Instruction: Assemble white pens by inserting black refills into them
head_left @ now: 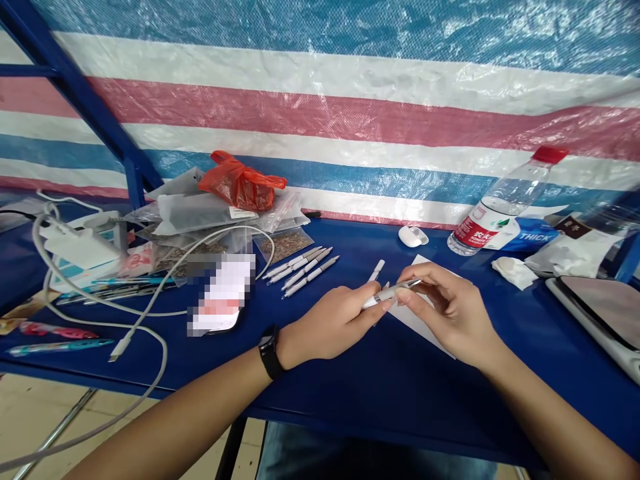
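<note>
Between my two hands is a white and grey pen point(387, 293), its metal tip pointing right. The thumb and fingers of my left hand point(337, 319) pinch its white end. My right hand point(453, 313) grips the grey part near the tip. A sheet of white paper point(425, 331) lies under my right hand, partly covered by it. Just behind my left fingertips, a small white piece point(377, 269) rests on the blue table. To the left, several similar white and grey pens point(305, 270) lie side by side, tips toward the back right.
A phone point(223, 293) and a white cable point(165, 347) lie left. Behind them are plastic bags point(200, 213) and a red bag point(240, 183). Coloured pens point(60, 347) sit far left. At right stand a water bottle point(500, 207), an earbud case point(413, 236), crumpled tissue point(514, 272) and a flat device point(600, 313).
</note>
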Demonstrator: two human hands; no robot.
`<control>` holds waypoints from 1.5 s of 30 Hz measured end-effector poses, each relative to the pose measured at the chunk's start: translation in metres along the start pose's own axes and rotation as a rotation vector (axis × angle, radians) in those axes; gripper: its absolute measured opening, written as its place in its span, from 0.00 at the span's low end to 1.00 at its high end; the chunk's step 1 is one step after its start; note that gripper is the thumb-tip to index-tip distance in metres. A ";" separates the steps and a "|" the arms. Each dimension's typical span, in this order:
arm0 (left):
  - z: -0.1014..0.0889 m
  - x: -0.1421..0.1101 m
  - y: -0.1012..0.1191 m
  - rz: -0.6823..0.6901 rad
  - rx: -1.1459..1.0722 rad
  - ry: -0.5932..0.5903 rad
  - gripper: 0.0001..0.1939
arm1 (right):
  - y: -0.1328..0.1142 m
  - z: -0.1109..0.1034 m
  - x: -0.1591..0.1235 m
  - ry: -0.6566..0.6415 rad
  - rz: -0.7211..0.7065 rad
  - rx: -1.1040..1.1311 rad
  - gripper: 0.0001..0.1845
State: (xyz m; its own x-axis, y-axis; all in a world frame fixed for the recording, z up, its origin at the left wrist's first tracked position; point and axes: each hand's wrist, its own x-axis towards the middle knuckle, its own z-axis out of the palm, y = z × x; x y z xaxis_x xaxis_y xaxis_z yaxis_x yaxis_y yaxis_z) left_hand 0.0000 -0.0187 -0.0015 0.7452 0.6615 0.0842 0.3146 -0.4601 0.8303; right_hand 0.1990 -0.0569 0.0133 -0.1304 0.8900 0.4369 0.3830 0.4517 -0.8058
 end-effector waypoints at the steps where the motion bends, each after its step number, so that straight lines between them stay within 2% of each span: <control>1: 0.001 0.000 0.000 0.015 0.068 0.012 0.17 | 0.000 0.001 0.000 0.001 -0.005 -0.040 0.17; 3: 0.002 0.000 -0.001 0.048 0.205 0.018 0.15 | 0.000 0.005 0.000 -0.006 0.019 -0.094 0.25; 6: 0.005 0.000 -0.002 0.069 0.331 0.032 0.14 | 0.003 0.007 0.001 -0.023 0.124 -0.055 0.35; 9: 0.004 0.001 -0.003 0.056 0.343 0.094 0.15 | 0.006 0.002 0.005 -0.035 0.179 0.038 0.30; 11: 0.002 0.001 -0.005 0.049 0.342 0.126 0.16 | 0.007 -0.001 0.006 -0.043 0.143 0.062 0.23; 13: 0.000 0.001 -0.007 0.056 0.368 0.127 0.16 | 0.007 -0.002 0.006 -0.045 0.098 0.015 0.19; 15: -0.001 0.001 -0.008 0.073 0.421 0.099 0.16 | 0.007 -0.001 0.005 -0.041 0.098 -0.090 0.24; 18: 0.000 0.001 -0.008 0.089 0.489 0.063 0.17 | 0.007 0.000 0.005 -0.040 0.188 -0.182 0.36; 20: 0.001 0.002 -0.008 0.084 0.500 0.072 0.17 | 0.007 0.000 0.005 -0.058 0.205 -0.152 0.34; 23: 0.001 0.002 -0.008 0.074 0.503 0.084 0.17 | 0.007 0.000 0.006 -0.091 0.154 -0.109 0.26; 25: 0.002 0.002 -0.009 0.086 0.519 0.055 0.17 | 0.008 0.002 0.006 -0.097 0.159 -0.129 0.28; 27: 0.003 0.002 -0.010 0.106 0.530 0.018 0.17 | 0.009 0.004 0.005 -0.093 0.220 -0.163 0.35; 29: 0.004 0.002 -0.011 0.111 0.520 0.008 0.17 | 0.008 0.003 0.004 -0.093 0.277 -0.167 0.38; 34: 0.002 0.003 -0.013 0.096 0.432 0.033 0.19 | 0.004 -0.005 0.008 -0.150 0.181 -0.129 0.26; 37: 0.003 0.001 -0.012 0.105 0.499 0.043 0.18 | 0.005 0.000 0.008 -0.130 0.161 -0.164 0.30; 40: 0.009 -0.001 -0.008 0.118 0.669 0.055 0.17 | 0.012 0.010 0.006 -0.101 0.290 -0.131 0.37; 43: 0.014 -0.001 -0.004 0.122 0.825 0.072 0.13 | 0.017 0.015 0.003 -0.090 0.444 -0.037 0.39; 45: 0.016 0.000 -0.003 0.110 0.884 0.086 0.11 | 0.015 0.014 0.003 -0.060 0.475 -0.029 0.39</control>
State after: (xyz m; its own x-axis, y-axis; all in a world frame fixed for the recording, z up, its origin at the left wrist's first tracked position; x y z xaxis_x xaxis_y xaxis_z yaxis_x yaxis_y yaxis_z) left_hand 0.0082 -0.0270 -0.0125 0.7623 0.6128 0.2084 0.6089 -0.7881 0.0902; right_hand 0.1917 -0.0468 -0.0034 0.0126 0.9999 -0.0012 0.4383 -0.0066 -0.8988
